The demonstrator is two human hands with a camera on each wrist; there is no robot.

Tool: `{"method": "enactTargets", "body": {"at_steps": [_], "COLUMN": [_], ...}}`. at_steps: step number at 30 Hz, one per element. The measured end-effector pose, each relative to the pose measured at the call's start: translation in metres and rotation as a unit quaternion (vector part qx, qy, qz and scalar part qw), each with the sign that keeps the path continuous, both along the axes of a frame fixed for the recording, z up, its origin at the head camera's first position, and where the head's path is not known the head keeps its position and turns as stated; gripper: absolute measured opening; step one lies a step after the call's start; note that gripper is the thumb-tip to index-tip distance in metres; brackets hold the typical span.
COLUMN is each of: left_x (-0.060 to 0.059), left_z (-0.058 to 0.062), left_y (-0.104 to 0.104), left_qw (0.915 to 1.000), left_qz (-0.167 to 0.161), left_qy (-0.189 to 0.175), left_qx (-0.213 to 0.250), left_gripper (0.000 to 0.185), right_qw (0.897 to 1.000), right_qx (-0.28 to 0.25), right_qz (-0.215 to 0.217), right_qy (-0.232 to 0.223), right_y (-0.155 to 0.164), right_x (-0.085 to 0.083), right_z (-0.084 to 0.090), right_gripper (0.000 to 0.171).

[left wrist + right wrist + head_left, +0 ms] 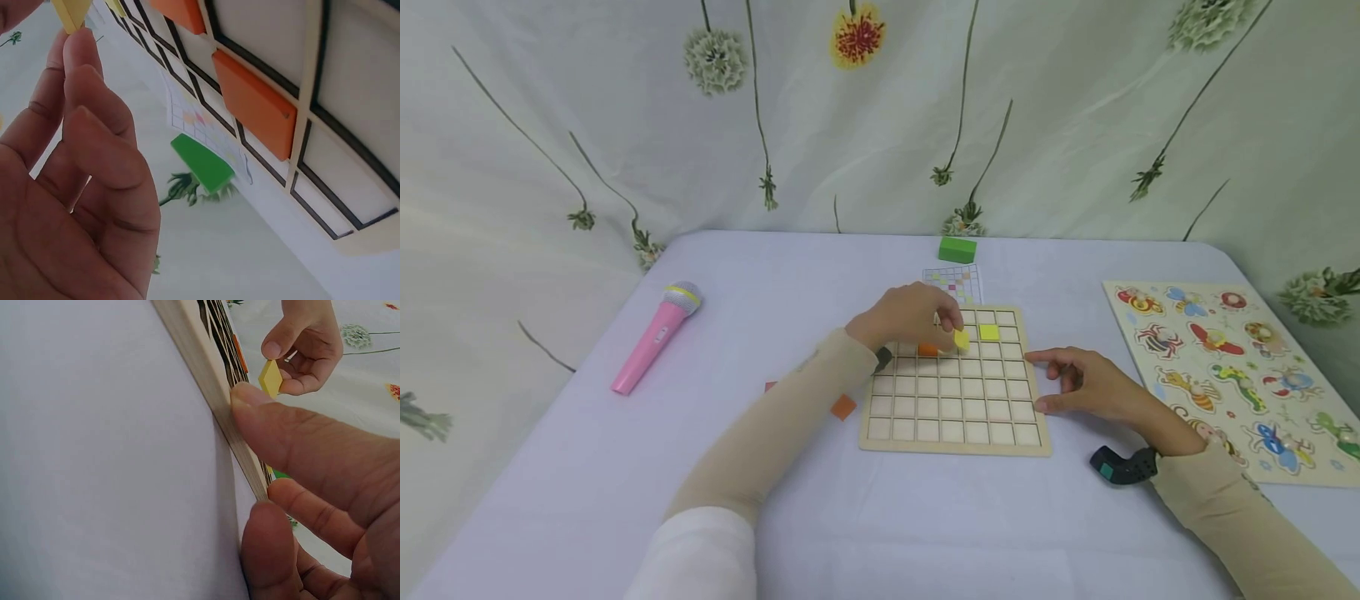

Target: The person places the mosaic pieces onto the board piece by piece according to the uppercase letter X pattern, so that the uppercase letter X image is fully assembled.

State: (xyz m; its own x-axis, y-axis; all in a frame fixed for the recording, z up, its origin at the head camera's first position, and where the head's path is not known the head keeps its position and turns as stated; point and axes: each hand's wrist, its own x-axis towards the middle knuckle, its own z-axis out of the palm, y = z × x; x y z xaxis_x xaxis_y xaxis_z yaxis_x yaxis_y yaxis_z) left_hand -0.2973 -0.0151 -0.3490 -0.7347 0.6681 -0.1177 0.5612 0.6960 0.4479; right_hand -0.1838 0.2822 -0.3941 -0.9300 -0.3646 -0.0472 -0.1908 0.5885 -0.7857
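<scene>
My left hand pinches a small yellow square tile between thumb and fingertips, just above the wooden grid board. The right wrist view shows this tile held on edge. Another yellow tile lies in a cell to its right. Beneath the left hand is an orange tile; the left wrist view reveals two orange tiles in cells. At the board's right side, my right hand touches the edge with thumb and index fingertip, its other fingers bent.
Beyond the board lie a printed grid card and a green block. A loose orange tile sits left of it, near a partly hidden reddish piece. A pink toy microphone is at left, an insect puzzle board at right.
</scene>
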Motion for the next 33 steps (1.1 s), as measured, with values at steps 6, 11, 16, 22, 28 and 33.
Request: {"method": "enactTargets", "body": {"at_steps": [6,11,16,22,28,33], "left_x": [0.000,0.001,0.001,0.001,0.001,0.004], "left_z": [-0.003,-0.003,-0.003,-0.004,-0.003,-0.001], "left_y": [0.009,0.013,0.016,0.018,0.020,0.020], "left_qw": [0.9992,0.9981,0.9978,0.9975,0.9972,0.9974], "left_qz": [0.001,0.004,0.009,0.009,0.005,0.002], "left_qy": [-0.004,-0.003,-0.011,-0.026,-0.026,-0.026], "left_qx": [-0.040,-0.061,-0.064,-0.065,-0.070,-0.067], "left_gripper": [0.021,0.020,0.020,0.021,0.023,0.025], "right_qw": [1.000,1.000,1.000,1.000,1.000,1.000], "right_qx": [0.000,0.000,-0.006,-0.012,-0.007,-0.010], "right_qz": [0.003,0.001,0.000,0.005,0.002,0.003], "right_qy": [0.001,0.002,0.001,0.001,-0.001,-0.001], "right_y": [0.000,-0.001,-0.001,-0.001,-0.001,-0.001], "right_x": [0.000,0.000,-0.001,-0.002,-0.002,-0.002], "right_z": [0.001,0.001,0.001,0.000,0.001,0.001], "right_gripper": [0.068,0.068,0.067,0.067,0.067,0.067]}}
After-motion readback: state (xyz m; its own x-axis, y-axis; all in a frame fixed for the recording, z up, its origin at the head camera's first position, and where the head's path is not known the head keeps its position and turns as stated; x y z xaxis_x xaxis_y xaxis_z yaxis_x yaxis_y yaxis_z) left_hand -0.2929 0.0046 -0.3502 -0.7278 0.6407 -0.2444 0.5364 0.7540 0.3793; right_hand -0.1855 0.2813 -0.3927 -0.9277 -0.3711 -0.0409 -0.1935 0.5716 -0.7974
